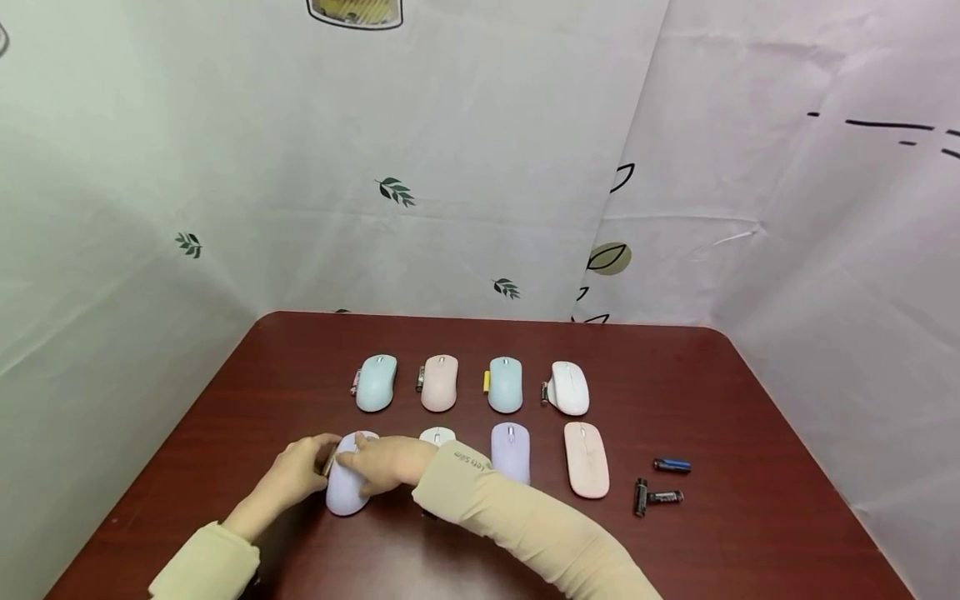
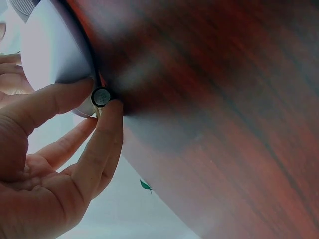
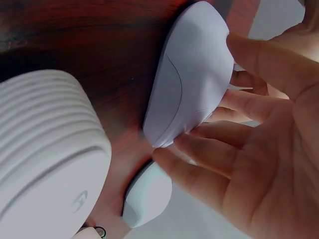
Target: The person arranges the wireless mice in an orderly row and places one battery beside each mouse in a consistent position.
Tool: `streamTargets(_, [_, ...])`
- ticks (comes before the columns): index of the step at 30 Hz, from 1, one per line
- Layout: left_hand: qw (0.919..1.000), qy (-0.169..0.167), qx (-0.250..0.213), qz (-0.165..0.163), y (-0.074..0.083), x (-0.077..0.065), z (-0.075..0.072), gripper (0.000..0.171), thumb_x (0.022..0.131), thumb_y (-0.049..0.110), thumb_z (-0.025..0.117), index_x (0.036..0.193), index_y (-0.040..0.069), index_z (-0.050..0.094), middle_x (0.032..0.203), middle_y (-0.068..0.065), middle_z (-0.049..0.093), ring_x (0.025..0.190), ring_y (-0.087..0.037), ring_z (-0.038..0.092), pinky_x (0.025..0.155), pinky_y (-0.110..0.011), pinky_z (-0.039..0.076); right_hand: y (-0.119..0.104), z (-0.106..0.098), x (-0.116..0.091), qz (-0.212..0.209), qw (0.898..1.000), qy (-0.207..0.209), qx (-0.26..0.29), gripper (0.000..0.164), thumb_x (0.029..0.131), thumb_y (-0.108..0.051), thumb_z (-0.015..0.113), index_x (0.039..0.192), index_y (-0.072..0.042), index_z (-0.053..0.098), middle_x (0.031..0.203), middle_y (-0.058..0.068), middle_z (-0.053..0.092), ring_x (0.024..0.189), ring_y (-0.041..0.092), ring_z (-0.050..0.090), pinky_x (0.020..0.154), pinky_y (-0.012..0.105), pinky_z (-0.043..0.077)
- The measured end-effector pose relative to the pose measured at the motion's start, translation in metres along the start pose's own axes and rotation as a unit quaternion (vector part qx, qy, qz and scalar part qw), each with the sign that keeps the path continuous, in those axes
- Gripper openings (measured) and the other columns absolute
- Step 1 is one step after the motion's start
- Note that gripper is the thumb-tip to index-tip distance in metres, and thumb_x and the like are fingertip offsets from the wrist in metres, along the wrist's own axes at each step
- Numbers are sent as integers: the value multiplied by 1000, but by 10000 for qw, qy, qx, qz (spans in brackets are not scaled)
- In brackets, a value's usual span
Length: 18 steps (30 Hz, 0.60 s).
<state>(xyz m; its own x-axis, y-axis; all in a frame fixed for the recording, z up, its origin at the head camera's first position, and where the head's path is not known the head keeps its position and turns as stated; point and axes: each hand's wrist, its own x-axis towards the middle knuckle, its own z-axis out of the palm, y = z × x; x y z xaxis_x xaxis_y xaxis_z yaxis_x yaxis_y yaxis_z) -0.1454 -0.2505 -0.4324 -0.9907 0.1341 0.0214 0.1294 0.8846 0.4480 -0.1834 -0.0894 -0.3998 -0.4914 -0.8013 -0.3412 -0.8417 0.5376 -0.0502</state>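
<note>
A lavender computer mouse (image 1: 345, 493) lies at the front left of the table, between both hands. My left hand (image 1: 294, 468) pinches a battery (image 2: 102, 96) upright against the mouse's left side, thumb on one side and fingertips on the other; only its round end shows clearly in the left wrist view. From the right, my right hand (image 1: 393, 462) holds the same mouse, which in the right wrist view (image 3: 192, 74) sits with the thumb near one end and the fingertips at the button end.
Behind are mint (image 1: 377, 383), pink (image 1: 439, 383), light blue (image 1: 506, 385) and white (image 1: 570, 390) mice, each with a battery at its left. A white mouse (image 1: 437, 435), partly covered by the right arm, a second lavender mouse (image 1: 511, 450) and a pink one (image 1: 587, 460) stand right, then loose batteries (image 1: 672, 465).
</note>
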Motion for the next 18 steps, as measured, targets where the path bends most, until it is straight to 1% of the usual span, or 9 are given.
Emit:
streamTargets(4, [9999,-103,23,-9,1,2,-1,61,59,-9,73,117,-9,57,101,-24,65,79,-27,58,59,-39,45,1,0,-4,88,9998,-166,71,67,89,-36,62,147,-26,31,154,7,27,141,13,29,107,21,33])
streamTargets(8, [9997,-203,101,-13,2,0,-2,65,59,-10,72,121,-9,54,102,-25,64,84,-30,60,61,-41,47,3,2,-8,73,9995,-239,183,71,90,-38,60,150,-27,23,157,3,21,143,11,24,108,20,30])
streamTargets(10, [9996,-238,137,-16,2,-2,-2,64,60,-10,72,121,-9,54,100,-23,65,84,-29,60,61,-41,47,5,1,-11,41,9993,-254,266,73,91,-39,60,151,-28,21,157,2,19,143,11,23,108,20,31])
streamTargets(14, [9994,-326,110,-76,5,-4,-5,58,63,-9,69,120,-9,55,87,-13,62,75,-23,53,59,-37,43,10,-4,-18,-32,9992,-218,346,75,90,-40,59,151,-28,18,158,3,17,143,13,24,106,23,34])
streamTargets(16, [9992,-372,82,-94,7,-5,-6,56,65,-7,69,119,-9,55,82,-10,59,72,-21,50,59,-36,43,13,-5,-23,-80,9996,-130,222,74,91,-39,59,151,-28,18,158,4,18,143,14,25,106,24,36])
streamTargets(18, [9992,-377,118,-84,9,-6,-9,56,65,-5,69,119,-10,55,86,-14,61,75,-22,53,60,-38,45,15,-6,-27,-132,9999,-4,12,73,91,-39,59,151,-29,19,157,3,21,142,15,27,106,26,37])
